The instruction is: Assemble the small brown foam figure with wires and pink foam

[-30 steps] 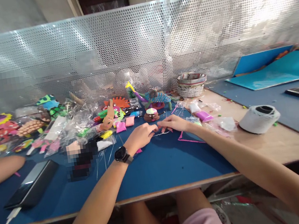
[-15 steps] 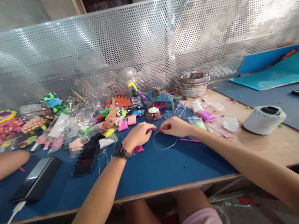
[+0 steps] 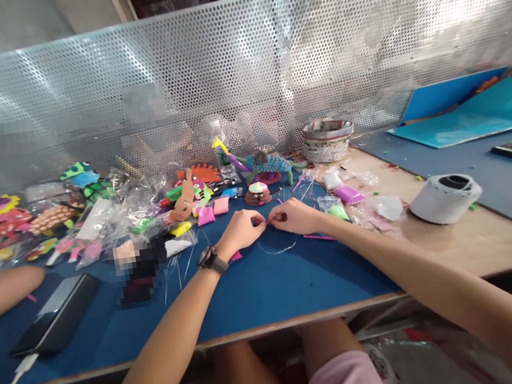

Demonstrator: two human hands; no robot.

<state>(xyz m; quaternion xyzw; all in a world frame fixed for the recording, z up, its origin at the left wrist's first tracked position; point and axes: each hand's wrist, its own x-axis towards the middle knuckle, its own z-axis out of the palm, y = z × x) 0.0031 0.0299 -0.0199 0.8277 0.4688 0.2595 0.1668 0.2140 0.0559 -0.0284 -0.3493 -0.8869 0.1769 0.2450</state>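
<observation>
A thin, pale wire (image 3: 278,251) hangs in a loop between my hands, over the blue mat (image 3: 270,289). My left hand (image 3: 242,228), with a dark watch on its wrist, pinches one end. Its thumb and forefinger almost meet those of my right hand (image 3: 294,217), which pinches the other end. Just beyond the fingertips sits a small brown clay figure (image 3: 257,195) with eyes and a pale, colourful top. A bright pink piece (image 3: 235,256) lies partly hidden beside my left wrist.
Clay animals (image 3: 271,165), clay packets (image 3: 349,195) and plastic bags stand behind. A basket (image 3: 328,141) and a white spool (image 3: 445,198) are on the right. A phone on a power bank (image 3: 55,315) and another person's arm (image 3: 4,295) are at the left.
My left hand has turned slightly, its fingers now curled into a rounder pinch, and the fingertips of both hands are closer together. The whole view has shifted a little.
</observation>
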